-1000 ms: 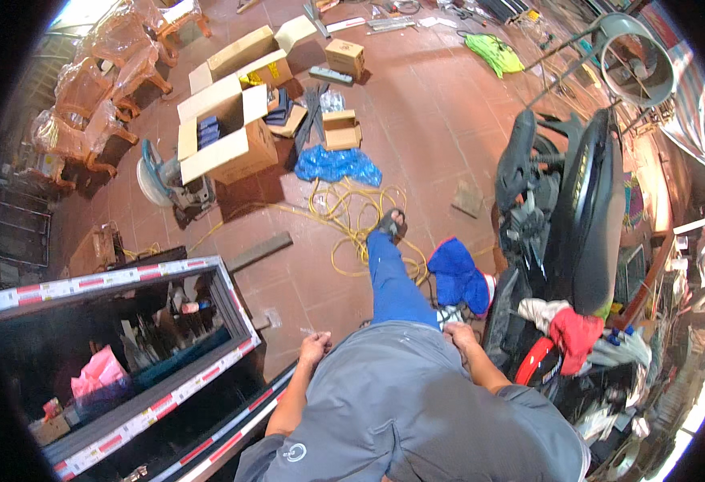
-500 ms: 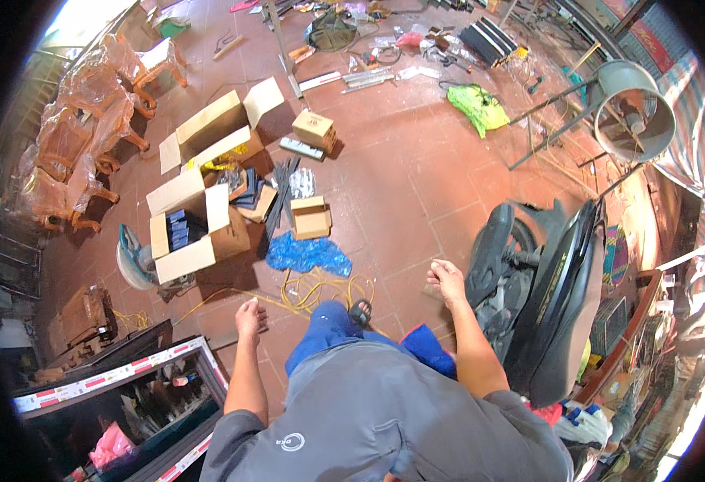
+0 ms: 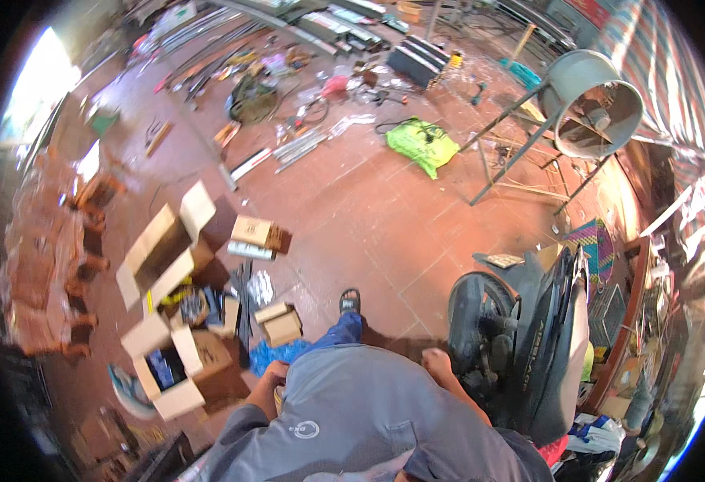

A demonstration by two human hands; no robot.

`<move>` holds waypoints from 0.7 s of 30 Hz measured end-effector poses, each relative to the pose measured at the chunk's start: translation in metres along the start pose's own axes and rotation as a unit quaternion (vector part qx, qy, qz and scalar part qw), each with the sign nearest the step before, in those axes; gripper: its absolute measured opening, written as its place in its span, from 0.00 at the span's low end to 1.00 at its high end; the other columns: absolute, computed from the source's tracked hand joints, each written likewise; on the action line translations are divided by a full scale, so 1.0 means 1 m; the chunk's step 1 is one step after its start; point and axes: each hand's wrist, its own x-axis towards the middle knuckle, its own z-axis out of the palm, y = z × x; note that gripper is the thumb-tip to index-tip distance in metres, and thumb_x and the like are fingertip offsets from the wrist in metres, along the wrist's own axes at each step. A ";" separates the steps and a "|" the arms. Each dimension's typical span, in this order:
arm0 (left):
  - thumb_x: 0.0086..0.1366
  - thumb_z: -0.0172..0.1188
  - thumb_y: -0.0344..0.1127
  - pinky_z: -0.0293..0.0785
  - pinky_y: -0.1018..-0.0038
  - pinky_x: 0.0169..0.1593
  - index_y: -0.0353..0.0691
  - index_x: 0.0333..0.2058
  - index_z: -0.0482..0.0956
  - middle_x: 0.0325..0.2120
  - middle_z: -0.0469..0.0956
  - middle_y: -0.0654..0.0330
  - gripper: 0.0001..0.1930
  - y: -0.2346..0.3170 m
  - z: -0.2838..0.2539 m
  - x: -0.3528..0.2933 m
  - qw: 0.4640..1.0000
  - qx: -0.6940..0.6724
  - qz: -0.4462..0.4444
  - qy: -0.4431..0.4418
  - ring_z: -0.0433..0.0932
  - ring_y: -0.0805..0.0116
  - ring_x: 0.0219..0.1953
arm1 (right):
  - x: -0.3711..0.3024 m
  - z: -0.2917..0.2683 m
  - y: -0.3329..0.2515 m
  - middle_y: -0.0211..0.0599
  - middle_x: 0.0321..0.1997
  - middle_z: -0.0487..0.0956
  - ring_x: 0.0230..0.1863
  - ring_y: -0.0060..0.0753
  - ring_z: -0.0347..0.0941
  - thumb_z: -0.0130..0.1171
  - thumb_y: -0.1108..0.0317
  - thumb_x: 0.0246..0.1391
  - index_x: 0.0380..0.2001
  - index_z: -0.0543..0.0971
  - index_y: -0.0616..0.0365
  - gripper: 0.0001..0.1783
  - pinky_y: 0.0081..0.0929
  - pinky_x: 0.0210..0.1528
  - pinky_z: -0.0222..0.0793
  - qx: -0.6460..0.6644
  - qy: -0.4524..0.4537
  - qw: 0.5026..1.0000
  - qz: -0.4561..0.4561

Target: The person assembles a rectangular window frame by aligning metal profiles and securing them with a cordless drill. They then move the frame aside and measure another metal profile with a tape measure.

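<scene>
My left hand (image 3: pixel 274 374) hangs low beside my hip, loosely closed with nothing visible in it. It is near the crumpled blue plastic sheet (image 3: pixel 272 354) and a small open carton (image 3: pixel 280 324). My right hand (image 3: pixel 436 363) is curled closed at my other side, slightly blurred, and no object shows in it. Close to its right stands a black motorbike (image 3: pixel 541 345), its wheel (image 3: pixel 481 309) nearest the hand; I see a gap between them. My sandalled foot (image 3: pixel 351 301) is ahead on the tiled floor.
Open cardboard boxes (image 3: pixel 155 255) and a small closed carton (image 3: pixel 258 231) lie at left, beside plastic-wrapped wooden chairs (image 3: pixel 43 257). A yellow-green bag (image 3: pixel 422 146) lies ahead. A metal drum on a stand (image 3: pixel 557 104) is far right. Metal profiles (image 3: pixel 300 147) and scraps cover the far floor.
I have moved forward: the boxes, yellow-green bag and drum stand appear nearer. One sandalled foot is now extended ahead. Both hands have lowered toward my body, and the glass-fronted frame at left has mostly left view.
</scene>
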 end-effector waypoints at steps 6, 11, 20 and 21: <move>0.70 0.62 0.54 0.78 0.66 0.29 0.36 0.33 0.85 0.21 0.82 0.56 0.23 0.198 -0.140 0.165 0.981 0.121 0.111 0.098 0.82 0.66 0.22 | 0.016 -0.013 -0.081 0.43 0.33 0.84 0.28 0.36 0.81 0.63 0.75 0.60 0.50 0.83 0.68 0.15 0.37 0.31 0.80 0.180 0.120 0.970 0.115; 0.68 0.67 0.50 0.78 0.70 0.33 0.34 0.41 0.84 0.26 0.84 0.59 0.20 0.464 -0.203 0.204 0.956 -0.171 0.203 0.124 0.82 0.70 0.27 | 0.095 -0.010 -0.163 0.44 0.33 0.84 0.25 0.32 0.80 0.63 0.76 0.59 0.56 0.80 0.69 0.21 0.27 0.24 0.74 0.266 0.189 0.942 0.075; 0.70 0.62 0.54 0.79 0.69 0.37 0.36 0.42 0.86 0.28 0.85 0.56 0.23 0.555 -0.208 0.323 0.961 0.021 0.225 0.162 0.84 0.69 0.30 | 0.325 -0.099 -0.398 0.40 0.29 0.85 0.25 0.38 0.81 0.63 0.63 0.62 0.31 0.86 0.61 0.12 0.37 0.25 0.74 0.146 0.091 0.980 0.099; 0.68 0.63 0.59 0.79 0.69 0.34 0.37 0.41 0.87 0.27 0.85 0.54 0.26 0.581 -0.187 0.323 0.980 0.017 0.186 0.075 0.83 0.69 0.27 | 0.369 -0.141 -0.398 0.38 0.27 0.83 0.23 0.36 0.79 0.61 0.63 0.64 0.31 0.85 0.61 0.13 0.35 0.23 0.71 0.153 0.081 0.981 0.084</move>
